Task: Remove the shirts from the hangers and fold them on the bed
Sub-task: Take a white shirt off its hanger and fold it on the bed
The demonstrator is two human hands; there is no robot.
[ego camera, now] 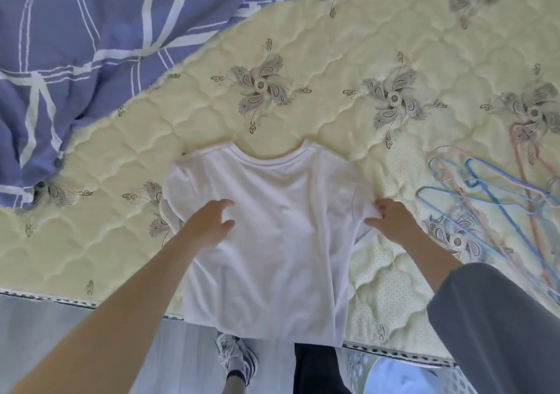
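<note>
A white shirt (272, 227) lies flat on the bed (121, 242). The left hand (209, 224) rests on it with its fingers loose and holding nothing. The right hand (391, 224) pinches its sleeve edge.

The lone wide-angle head view looks steeply down from close above the near edge of the bed (194, 112).

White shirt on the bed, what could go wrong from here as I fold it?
1. The white shirt has its hem hanging past the mattress edge, so a tug from the right hand, which pinches its side, might drag it off.
2. Fabric beside the left hand looks bunched, so the fold may trap a crease.
3. The hangers lie close and could snag.
</note>
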